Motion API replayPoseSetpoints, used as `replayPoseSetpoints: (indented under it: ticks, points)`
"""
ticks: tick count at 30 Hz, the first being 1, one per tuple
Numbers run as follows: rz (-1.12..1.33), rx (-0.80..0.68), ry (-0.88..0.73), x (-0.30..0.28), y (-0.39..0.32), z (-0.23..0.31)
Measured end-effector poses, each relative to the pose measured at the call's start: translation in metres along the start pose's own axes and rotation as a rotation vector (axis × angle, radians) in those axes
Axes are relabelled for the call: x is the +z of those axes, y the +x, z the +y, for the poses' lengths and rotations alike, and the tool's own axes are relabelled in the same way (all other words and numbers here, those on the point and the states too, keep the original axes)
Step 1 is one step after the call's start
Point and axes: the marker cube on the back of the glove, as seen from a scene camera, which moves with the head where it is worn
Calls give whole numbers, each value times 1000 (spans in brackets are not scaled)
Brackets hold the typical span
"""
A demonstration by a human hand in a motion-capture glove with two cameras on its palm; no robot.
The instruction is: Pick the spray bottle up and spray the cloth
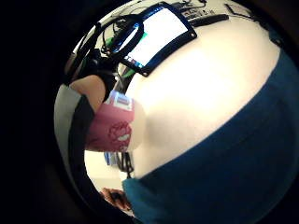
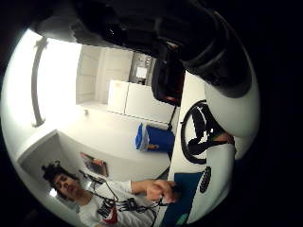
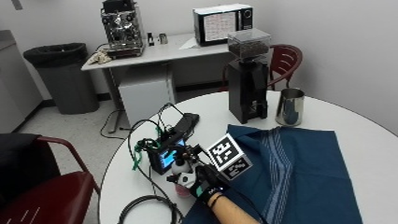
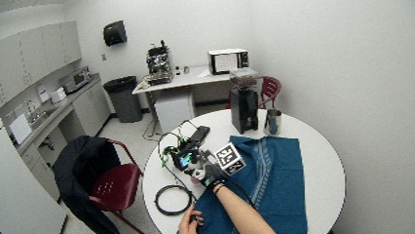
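Observation:
A spray bottle [image 3: 181, 188] with a pink body and a white-and-black head is near the left edge of the dark blue cloth [image 3: 304, 172] on the round white table [image 3: 367, 135]. My gloved right hand [image 3: 206, 183] grips the bottle from the cloth side. I cannot tell whether the bottle's base touches the table. In the little finger side palm view the pink labelled bottle [image 1: 114, 128] is close to the palm, with the cloth [image 1: 224, 172] beside it. The wide outside view shows the hand [image 4: 209, 174] and the cloth [image 4: 269, 180].
A small screen device [image 3: 167, 157] with tangled cables lies just beyond the bottle, and a cable coil [image 3: 146, 207] lies near the table's front edge. A black grinder [image 3: 247, 79] and a steel cup [image 3: 290, 107] stand behind the cloth. The bare left hand [image 4: 190, 224] is at the cloth's near corner.

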Motion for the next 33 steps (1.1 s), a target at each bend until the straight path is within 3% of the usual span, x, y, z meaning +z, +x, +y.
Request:
replayPoseSetpoints:
  ticks: [10,20,33]
  points:
    - [-82,-59,-17,-30,-20,-4]
    - [-66,-208,54,-146,-79,36]
    - [76,-151,152,-220,-17,89]
